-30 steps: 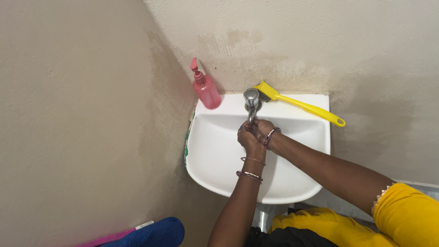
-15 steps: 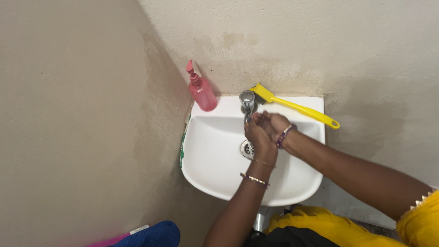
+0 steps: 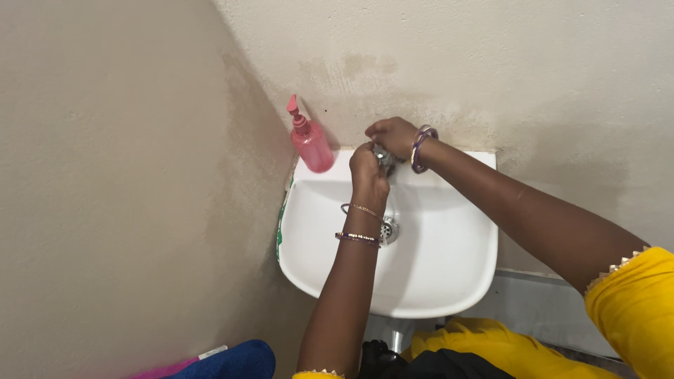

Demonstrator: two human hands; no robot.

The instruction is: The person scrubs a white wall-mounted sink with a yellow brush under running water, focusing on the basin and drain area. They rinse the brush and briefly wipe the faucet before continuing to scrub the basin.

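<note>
1. Found at the back rim of a white wall-hung washbasin (image 3: 449, 281): a chrome tap (image 3: 383, 158), mostly hidden between both hands.
2. Left hand (image 3: 366, 163) curled over the tap from the front, fingers bent and touching the metal; firm grip or light touch, impossible to tell.
3. Right hand (image 3: 393, 135) set just behind and above the tap, fingers bent down toward its top; contact not clearly seen.
4. Hands nearly touching each other, with the tap wedged between.
5. Bangles (image 3: 359, 237) worn on the left wrist, a purple bangle (image 3: 420, 147) on the right.
6. Pink pump soap bottle (image 3: 309, 142) stood upright at the basin's left back corner, near the left hand but apart.
7. Chrome drain (image 3: 388, 229) seen in the bowl, beside the left forearm.
</note>
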